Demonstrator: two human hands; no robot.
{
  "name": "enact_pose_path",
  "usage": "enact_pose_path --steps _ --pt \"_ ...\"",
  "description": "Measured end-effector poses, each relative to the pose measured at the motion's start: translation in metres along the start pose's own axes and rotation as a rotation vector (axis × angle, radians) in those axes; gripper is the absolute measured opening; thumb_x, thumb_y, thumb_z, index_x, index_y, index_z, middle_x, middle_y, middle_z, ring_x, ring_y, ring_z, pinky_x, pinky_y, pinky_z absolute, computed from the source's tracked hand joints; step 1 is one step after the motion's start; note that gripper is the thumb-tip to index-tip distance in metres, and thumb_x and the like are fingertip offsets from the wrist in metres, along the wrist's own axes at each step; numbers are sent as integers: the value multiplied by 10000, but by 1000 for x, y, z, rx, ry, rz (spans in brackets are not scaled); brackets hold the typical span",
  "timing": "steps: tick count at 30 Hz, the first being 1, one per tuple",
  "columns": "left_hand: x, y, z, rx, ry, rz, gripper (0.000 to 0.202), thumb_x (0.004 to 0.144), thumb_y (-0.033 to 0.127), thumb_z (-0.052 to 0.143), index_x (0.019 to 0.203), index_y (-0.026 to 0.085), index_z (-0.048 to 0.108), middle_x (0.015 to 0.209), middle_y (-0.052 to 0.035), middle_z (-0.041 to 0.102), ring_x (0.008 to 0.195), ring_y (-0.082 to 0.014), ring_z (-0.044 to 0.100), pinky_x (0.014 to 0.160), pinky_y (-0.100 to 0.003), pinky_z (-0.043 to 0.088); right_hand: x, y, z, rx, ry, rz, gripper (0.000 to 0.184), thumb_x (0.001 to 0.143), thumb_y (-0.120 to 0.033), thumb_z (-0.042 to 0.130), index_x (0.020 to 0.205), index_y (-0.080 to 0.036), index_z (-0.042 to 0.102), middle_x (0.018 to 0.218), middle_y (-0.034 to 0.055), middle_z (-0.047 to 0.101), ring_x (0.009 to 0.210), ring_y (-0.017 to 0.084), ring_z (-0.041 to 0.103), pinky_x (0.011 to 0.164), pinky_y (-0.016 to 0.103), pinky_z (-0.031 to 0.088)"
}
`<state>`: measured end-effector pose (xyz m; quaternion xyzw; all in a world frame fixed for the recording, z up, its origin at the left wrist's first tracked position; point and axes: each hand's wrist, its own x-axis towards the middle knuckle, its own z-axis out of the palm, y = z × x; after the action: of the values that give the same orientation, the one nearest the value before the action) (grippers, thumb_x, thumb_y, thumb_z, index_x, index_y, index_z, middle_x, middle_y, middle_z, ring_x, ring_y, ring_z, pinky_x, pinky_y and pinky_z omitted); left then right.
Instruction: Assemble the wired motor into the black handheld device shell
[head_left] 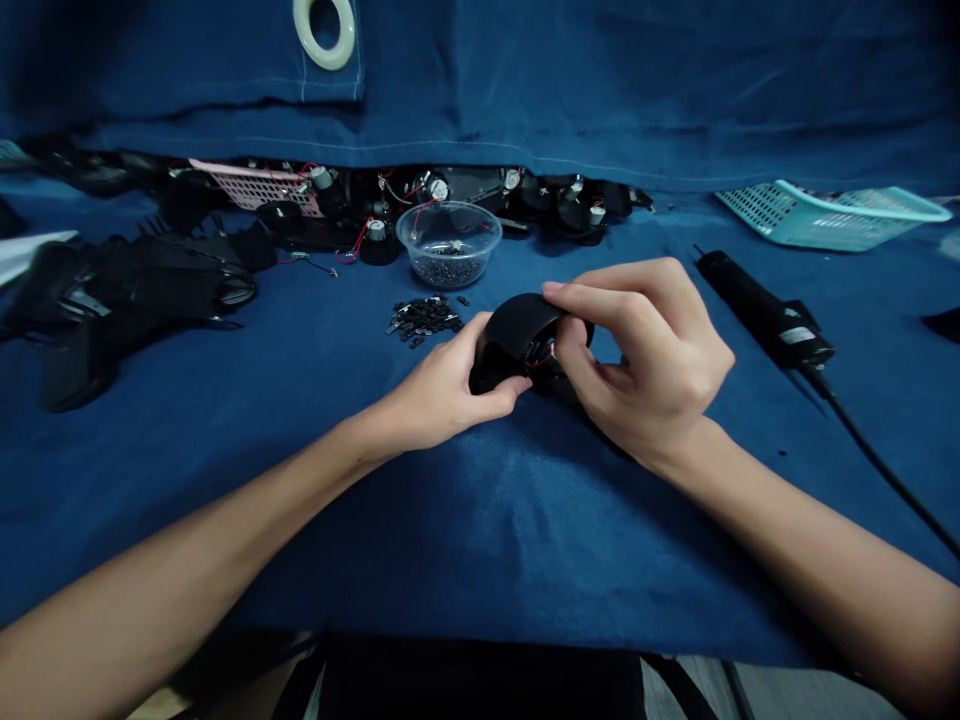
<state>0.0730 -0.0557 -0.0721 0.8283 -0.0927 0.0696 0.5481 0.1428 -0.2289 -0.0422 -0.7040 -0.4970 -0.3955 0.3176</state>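
Note:
A curved black plastic housing (pixel 517 325) is held over the middle of the blue cloth, its open side facing right. Thin red and white wires show inside the opening. My left hand (pixel 454 390) is closed around its left side, the thumb along the near lower edge. From the right, my right hand (pixel 649 350) pinches at the upper rim, index finger on top and thumb by the opening. Whether a small part sits between those fingertips cannot be made out. Just beyond my left hand lies a pile of small black pieces (pixel 424 318).
Behind the pile stands a clear plastic bowl (pixel 450 235) of small dark bits. A corded black electric screwdriver (pixel 765 310) lies right. Black plastic parts (pixel 142 290) lie left. Motors with wires, a pink basket (pixel 259 187) and a turquoise basket (pixel 840 220) line the back, under a hanging blue cloth (pixel 600 90).

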Motion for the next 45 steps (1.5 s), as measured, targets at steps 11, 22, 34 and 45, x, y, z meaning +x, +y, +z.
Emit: enact_pose_path --steps 11,22,34,45 --pt "0 2 0 19 -16 9 395 838 306 628 1197 213 492 1117 -38 674 1061 -218 643 943 -354 531 -1 0 -2 -11 -3 -19 378 888 -64 534 1144 -317 652 971 53 675 870 232 658 745 415 556" --pt "-1 0 0 -34 2 -14 377 823 300 660 1158 213 512 1075 -37 687 1011 -213 674 923 -356 549 0 -2 -1 -21 -29 31 317 910 -89 522 1112 -289 663 978 67 687 883 247 664 764 429 572" --pt "6 9 5 -895 88 -291 374 959 384 402 1249 178 520 1092 -80 718 989 -235 708 888 -405 585 2 6 6 -19 -275 -53 97 913 -212 602 1009 -221 608 1006 84 666 924 245 595 830 450 508" --pt "9 3 10 -977 231 -270 236 982 336 455 1097 189 599 1072 -43 699 1088 -216 643 996 -408 510 1 9 11 -14 -343 -75 45 934 -159 581 965 -165 613 926 78 646 841 198 580 750 338 510"
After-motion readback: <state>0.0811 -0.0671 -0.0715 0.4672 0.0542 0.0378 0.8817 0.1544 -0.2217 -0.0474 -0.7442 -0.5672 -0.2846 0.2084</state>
